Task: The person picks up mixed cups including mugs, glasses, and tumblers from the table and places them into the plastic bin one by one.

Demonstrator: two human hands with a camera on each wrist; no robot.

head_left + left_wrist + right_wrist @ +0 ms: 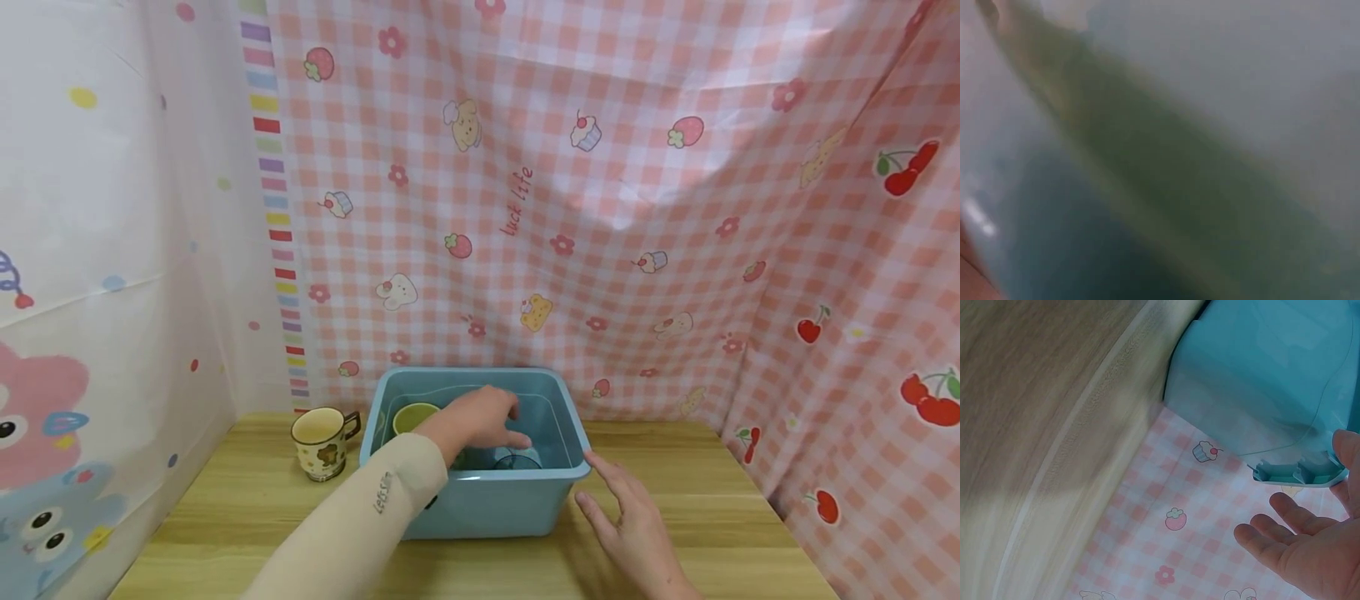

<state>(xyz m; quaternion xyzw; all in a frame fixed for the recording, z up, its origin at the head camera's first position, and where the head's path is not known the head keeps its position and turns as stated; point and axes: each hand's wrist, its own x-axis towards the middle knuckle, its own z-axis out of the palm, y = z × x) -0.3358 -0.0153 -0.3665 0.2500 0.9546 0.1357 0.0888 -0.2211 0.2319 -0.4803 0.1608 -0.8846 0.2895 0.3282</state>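
A blue plastic bin (491, 507) stands on the wooden table. My left hand (480, 419) reaches over its front rim and hangs inside, with thumb and fingers apart and nothing visible between them. Beneath it, a clear glass-like item (517, 462) shows only partly. Just left of that hand is a yellow-green cup (414, 417) in the bin, partly covered by the forearm. My right hand (633, 521) is at the bin's right front corner, a fingertip touching the rim and the other fingers spread. The left wrist view is too blurred to make out the hand.
To the left of the bin stands a cream mug (321, 446) with a brown bear pattern and a dark handle. A pink checked cloth (487, 208) hangs right behind the bin, and a white printed cloth (112, 250) hangs on the left side. The wooden table (690, 475) extends to the right.
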